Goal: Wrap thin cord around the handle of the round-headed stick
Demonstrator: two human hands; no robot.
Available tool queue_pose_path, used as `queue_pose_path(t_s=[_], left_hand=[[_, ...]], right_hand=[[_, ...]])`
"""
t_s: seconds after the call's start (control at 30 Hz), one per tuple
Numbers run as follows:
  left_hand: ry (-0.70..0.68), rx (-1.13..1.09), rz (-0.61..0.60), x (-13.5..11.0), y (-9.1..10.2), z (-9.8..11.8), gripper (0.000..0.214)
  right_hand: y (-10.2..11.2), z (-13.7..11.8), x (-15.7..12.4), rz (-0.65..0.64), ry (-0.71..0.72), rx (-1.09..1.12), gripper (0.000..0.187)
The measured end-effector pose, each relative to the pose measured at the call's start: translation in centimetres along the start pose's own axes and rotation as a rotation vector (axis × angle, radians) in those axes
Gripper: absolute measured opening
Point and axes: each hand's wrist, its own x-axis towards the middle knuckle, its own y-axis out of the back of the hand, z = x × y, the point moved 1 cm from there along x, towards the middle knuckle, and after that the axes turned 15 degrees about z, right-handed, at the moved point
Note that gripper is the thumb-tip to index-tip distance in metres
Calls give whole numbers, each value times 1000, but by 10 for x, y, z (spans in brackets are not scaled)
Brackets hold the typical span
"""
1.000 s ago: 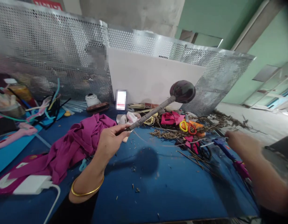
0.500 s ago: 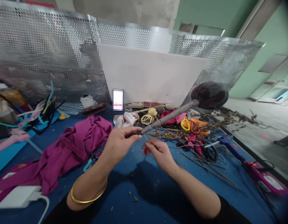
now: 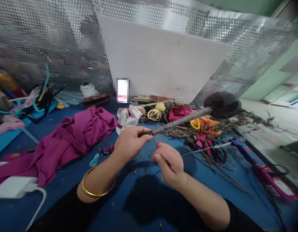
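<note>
- Left hand (image 3: 130, 141) grips a wrapped stick (image 3: 180, 121) with a dark round head (image 3: 222, 104), above the blue desk (image 3: 66, 181).
- Right hand (image 3: 169, 162) pinches a thin strand (image 3: 156, 139) below the stick.
- Magenta cloth (image 3: 76, 133) lies left.

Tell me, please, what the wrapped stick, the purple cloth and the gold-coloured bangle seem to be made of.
The wrapped stick: matte grey-brown thread or narrow tape outside, judging by its fine, close rings; its core is hidden.
The purple cloth: soft, matte fabric, shown by its loose folds.
The bangle: probably polished metal, given its bright highlights; plated or solid, I cannot tell.
</note>
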Motion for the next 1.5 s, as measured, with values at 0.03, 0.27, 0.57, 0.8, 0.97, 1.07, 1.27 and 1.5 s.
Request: queue_pose_path(t_s=[0.03,0.27,0.57,0.8,0.97,1.07,1.27,1.5], left_hand=[[2,27,9,-1,-1,1,28],[5,147,46,-3,-2,5,27],[-41,247,3,-3,-7,3,27],[-209,430,-34,-10,-12,9,25],[-241,450,-60,-11,-16,8,23],[-249,475,-80,-12,-17,7,25],[-293,530,-103,-15,-19,10,25],[-364,577,-71,-20,-19,12,25]], right_hand=[[0,-2,0,2,65,-46,27],[2,-6,-1,-53,198,-239,26],[3,-11,3,-67,217,-267,26],[25,1,25,5,86,-201,20],[40,13,36,25,71,-379,19],[42,20,37,48,-57,-296,22],[38,29,34,57,-317,-77,24],[35,35,32,-12,-268,-85,22]])
